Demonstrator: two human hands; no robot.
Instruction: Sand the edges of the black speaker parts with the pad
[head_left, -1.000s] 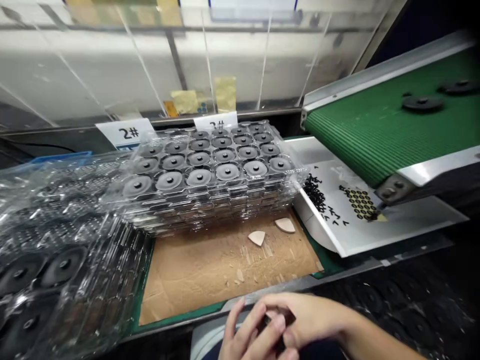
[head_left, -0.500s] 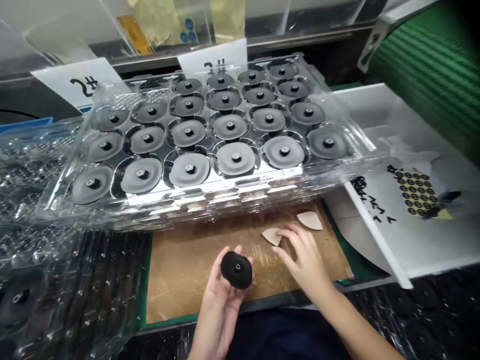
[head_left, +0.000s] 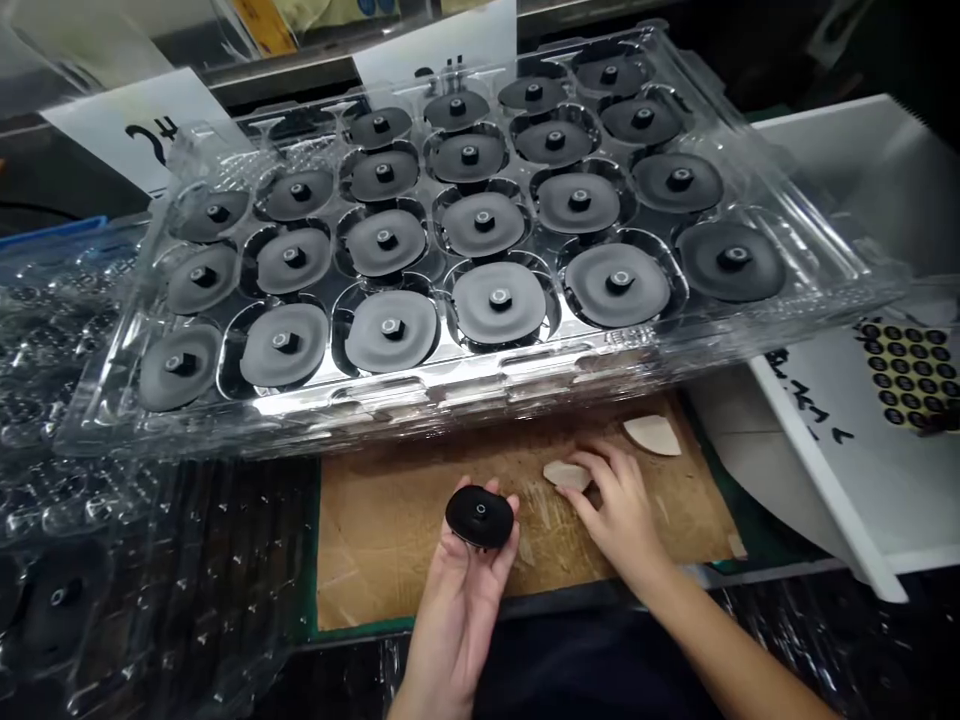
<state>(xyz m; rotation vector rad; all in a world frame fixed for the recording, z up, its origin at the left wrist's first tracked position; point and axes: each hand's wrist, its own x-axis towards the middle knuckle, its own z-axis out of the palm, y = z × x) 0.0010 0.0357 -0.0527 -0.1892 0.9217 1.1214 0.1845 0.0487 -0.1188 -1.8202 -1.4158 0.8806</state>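
Observation:
My left hand (head_left: 469,595) holds a black rounded disc (head_left: 466,522) with a small hub in its middle, fingertips around its edge, above the brown board (head_left: 390,560). To its right, my right hand (head_left: 626,515) pinches a small flat cream-coloured piece (head_left: 562,474) between thumb and fingers, low over the board. Part of that piece is hidden behind the fingers. A second cream piece (head_left: 654,437), wedge-shaped with a curved side, lies on the board beyond my right hand.
A clear plastic tray (head_left: 420,385) with rows of similar grey-black discs (head_left: 501,303) spans the space beyond my hands. More clear trays (head_left: 67,400) are stacked at left. A white box (head_left: 832,490) at right holds a sheet of round black stickers (head_left: 911,370). Paper signs (head_left: 142,125) stand behind.
My right fingers have closed on the nearer cream piece and turned it slightly. The black disc has tilted in my left hand. The camera view has shifted closer to the tray.

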